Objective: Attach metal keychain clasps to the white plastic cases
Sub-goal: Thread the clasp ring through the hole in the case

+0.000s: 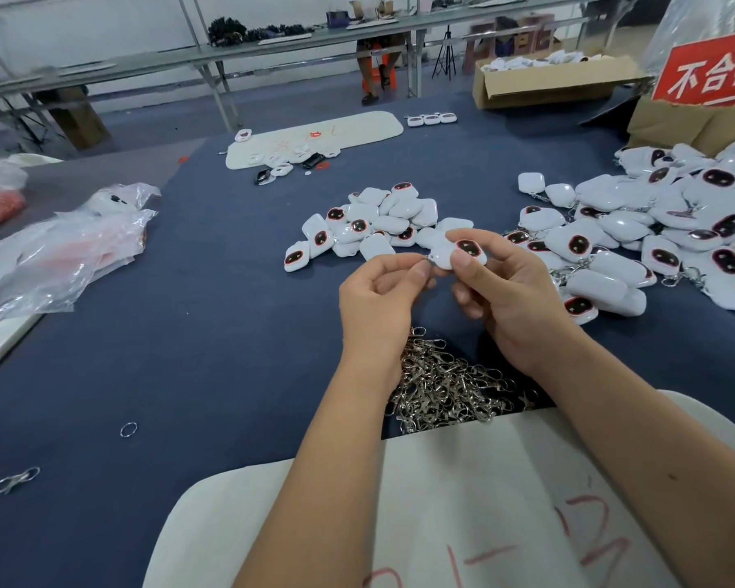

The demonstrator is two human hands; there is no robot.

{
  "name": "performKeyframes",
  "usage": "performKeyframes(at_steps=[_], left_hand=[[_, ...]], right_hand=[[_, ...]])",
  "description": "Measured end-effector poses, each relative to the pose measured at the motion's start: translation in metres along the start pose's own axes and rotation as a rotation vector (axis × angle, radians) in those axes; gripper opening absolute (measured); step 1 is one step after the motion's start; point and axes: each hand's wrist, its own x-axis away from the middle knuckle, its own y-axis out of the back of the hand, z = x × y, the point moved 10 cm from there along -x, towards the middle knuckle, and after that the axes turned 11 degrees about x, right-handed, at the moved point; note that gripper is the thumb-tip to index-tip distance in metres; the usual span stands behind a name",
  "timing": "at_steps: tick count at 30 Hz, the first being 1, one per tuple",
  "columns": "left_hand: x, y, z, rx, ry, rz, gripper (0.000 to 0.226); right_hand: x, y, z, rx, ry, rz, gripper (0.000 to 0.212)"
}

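My right hand (499, 290) pinches a white plastic case (459, 253) with a dark oval window, held above the blue table. My left hand (378, 297) pinches a small metal clasp ring (426, 259) against the case's left edge; most of the clasp is hidden by my fingers. Below my hands lies a heap of metal keychain clasps (446, 386). A pile of bare white cases (370, 224) sits just beyond my hands. To the right spreads a larger pile of cases with clasps attached (662, 235).
Clear plastic bags (73, 248) lie at the left. A loose ring (128, 429) and a stray clasp (16, 480) rest on the near left cloth. A white pad (463, 502) lies under my forearms. Cardboard boxes (544, 84) and a red sign (709, 70) stand at the far right.
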Motion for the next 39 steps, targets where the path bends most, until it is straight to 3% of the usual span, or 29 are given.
performKeyframes(at_steps=[3,8,13,20,22,25,28,30,34,39], left_hand=[[0.003,-0.008,0.007,0.131,0.079,0.048,0.010],[0.003,-0.004,-0.007,0.065,-0.038,0.025,0.012],[0.004,0.001,-0.028,-0.358,-0.308,-0.008,0.018],[0.015,-0.018,-0.041,-0.790,-0.566,0.106,0.017],[0.012,-0.012,-0.039,-0.676,-0.496,0.060,0.015],[0.002,0.005,-0.019,-0.315,-0.234,-0.040,0.010],[-0.001,0.000,0.005,0.083,0.025,0.002,0.010],[0.000,-0.002,0.007,0.179,0.060,0.004,0.013],[0.001,0.003,-0.006,0.082,-0.054,-0.023,0.016],[0.005,0.001,-0.033,-0.381,-0.348,-0.023,0.015]], right_hand=[[-0.001,0.000,-0.003,-0.067,-0.016,0.021,0.036],[0.000,-0.004,-0.003,-0.049,-0.011,0.031,0.036],[0.001,-0.003,-0.001,0.003,0.002,0.011,0.034],[0.003,-0.002,-0.002,0.139,0.019,-0.010,0.021],[0.003,-0.001,-0.001,0.113,0.020,-0.021,0.024],[0.002,-0.002,-0.001,0.020,0.008,-0.003,0.036],[0.000,-0.003,-0.004,-0.060,-0.019,0.025,0.038],[-0.001,-0.002,-0.006,-0.076,-0.026,0.029,0.038],[0.000,-0.003,-0.005,-0.045,-0.021,0.030,0.037],[0.001,-0.003,-0.004,-0.007,-0.015,0.016,0.035]])
